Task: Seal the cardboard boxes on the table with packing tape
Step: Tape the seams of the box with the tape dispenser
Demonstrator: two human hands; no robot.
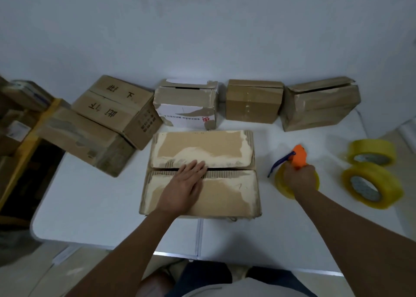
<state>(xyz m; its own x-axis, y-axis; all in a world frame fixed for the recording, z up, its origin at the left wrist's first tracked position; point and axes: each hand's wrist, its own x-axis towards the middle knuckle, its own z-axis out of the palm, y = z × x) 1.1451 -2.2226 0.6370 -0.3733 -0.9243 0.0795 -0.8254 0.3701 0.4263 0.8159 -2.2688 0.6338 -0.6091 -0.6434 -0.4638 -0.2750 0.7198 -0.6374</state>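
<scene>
A flat, worn cardboard box [225, 191] lies in the middle of the white table [90, 206], its two top flaps closed with a dark seam between them. My left hand [184, 184] lies flat on the near flap, fingertips at the seam. To the right of the box, my right hand [300, 177] grips an orange tape dispenser [299, 156] loaded with a yellow tape roll [281, 185] and fitted with a blue blade arm. The dispenser rests on the table, apart from the box.
Two spare yellow tape rolls [372, 152] [371, 187] lie at the table's right. Along the back stand several boxes: a lettered brown one [117, 110], a white torn one [186, 107], a small brown one [253, 102], a crumpled one [319, 104]. More boxes [85, 141] pile up left.
</scene>
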